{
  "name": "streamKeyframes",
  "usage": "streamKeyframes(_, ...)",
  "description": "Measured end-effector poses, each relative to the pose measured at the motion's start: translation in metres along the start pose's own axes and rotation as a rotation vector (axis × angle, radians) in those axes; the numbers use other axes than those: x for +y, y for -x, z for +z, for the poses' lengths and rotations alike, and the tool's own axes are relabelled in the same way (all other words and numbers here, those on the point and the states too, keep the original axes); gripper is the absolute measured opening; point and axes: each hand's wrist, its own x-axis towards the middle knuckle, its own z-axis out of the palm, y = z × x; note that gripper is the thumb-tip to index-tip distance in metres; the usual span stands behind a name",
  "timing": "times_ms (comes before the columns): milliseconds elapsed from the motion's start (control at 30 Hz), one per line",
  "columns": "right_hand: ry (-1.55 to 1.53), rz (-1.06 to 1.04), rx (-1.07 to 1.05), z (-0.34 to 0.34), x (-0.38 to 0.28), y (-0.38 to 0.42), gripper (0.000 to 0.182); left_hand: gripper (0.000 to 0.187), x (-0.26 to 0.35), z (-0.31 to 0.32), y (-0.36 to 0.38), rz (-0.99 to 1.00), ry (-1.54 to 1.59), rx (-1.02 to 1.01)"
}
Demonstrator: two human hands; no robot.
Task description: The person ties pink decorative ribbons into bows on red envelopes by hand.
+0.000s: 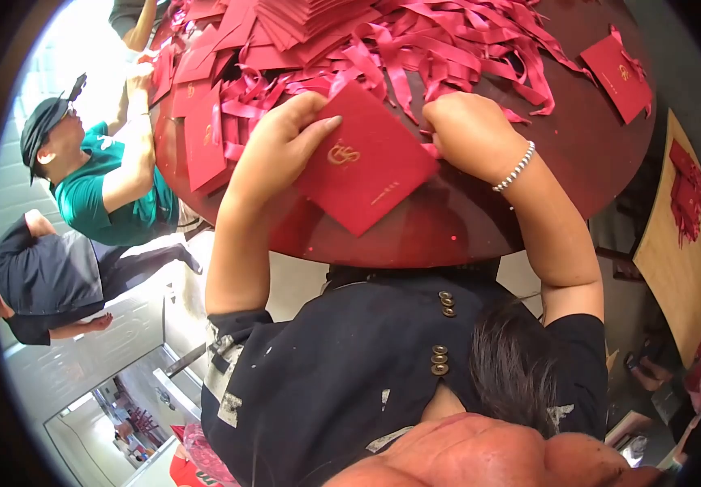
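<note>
Both hands grip one red envelope (364, 160): left hand (279, 146) and right hand (468, 130) at opposite edges.

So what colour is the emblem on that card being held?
Gold, stamped on a red card held by both hands; the head view shows it clearly.

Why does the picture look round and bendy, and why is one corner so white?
Head view: a fisheye lens bends everything into a circle with black corners; daylight washes out the upper left; the dark table shows soft glare near its edge; the red card between the left hand and right hand stays sharp.
</note>
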Motion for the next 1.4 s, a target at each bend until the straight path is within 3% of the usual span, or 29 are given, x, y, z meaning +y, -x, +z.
streamKeyframes(33, -0.051, -0.056, 0.078, 0.003, 0.002, 0.001, 0.008, 0.021, -0.005, 0.000, -0.003, 0.033, 0.142, -0.009)
streamKeyframes(100, -0.071, -0.058, 0.097, 0.001, 0.005, 0.000, 0.008, 0.029, -0.014, -0.010, -0.012, -0.049, 0.128, -0.083)
streamKeyframes(167, -0.340, 0.121, 0.075, -0.006, 0.014, -0.011, 0.009, 0.027, -0.021, -0.007, -0.018, -0.061, 0.297, -0.149)
streamKeyframes(200, -0.450, 0.106, 0.152, -0.011, 0.019, -0.013, 0.007, 0.027, -0.032, -0.006, -0.021, -0.044, 0.343, -0.158)
streamKeyframes(233, -0.597, 0.241, 0.151, -0.019, 0.013, -0.012, 0.005, 0.027, -0.035, -0.006, -0.021, -0.044, 0.355, -0.151)
streamKeyframes(300, -0.945, 0.313, 0.108, -0.021, 0.013, -0.013, 0.003, 0.032, -0.041, -0.004, -0.021, -0.020, 0.280, -0.155)
streamKeyframes(333, -0.938, 0.310, 0.092, -0.017, 0.012, -0.017, 0.003, 0.033, -0.040, -0.007, -0.023, -0.047, 0.328, -0.231)
streamKeyframes(400, -1.134, -0.011, 0.215, -0.006, 0.010, -0.022, 0.007, 0.030, -0.043, -0.007, -0.025, -0.032, 0.336, -0.261)
streamKeyframes(433, -1.132, -0.007, 0.197, -0.009, 0.004, -0.022, 0.007, 0.028, -0.044, -0.006, -0.026, -0.015, 0.330, -0.301)
streamKeyframes(500, -1.393, 0.156, -0.057, -0.024, -0.015, -0.020, 0.007, 0.025, -0.038, -0.006, -0.024, -0.026, 0.403, -0.313)
streamKeyframes(667, -0.964, 0.010, 0.013, -0.002, -0.033, -0.026, 0.010, 0.020, -0.031, -0.011, -0.017, 0.053, 0.127, -0.255)
streamKeyframes(733, -0.608, -0.180, 0.222, 0.007, -0.037, -0.028, 0.010, 0.021, -0.033, -0.011, -0.017, 0.046, 0.067, -0.247)
streamKeyframes(1233, -0.244, -0.263, 0.265, 0.001, -0.053, -0.026, 0.015, 0.021, -0.035, 0.009, -0.013, 0.224, 0.084, -0.065)
streamKeyframes(1400, -0.113, -0.223, 0.236, 0.001, -0.068, -0.023, 0.015, 0.022, -0.024, 0.015, -0.007, 0.324, -0.082, -0.020)
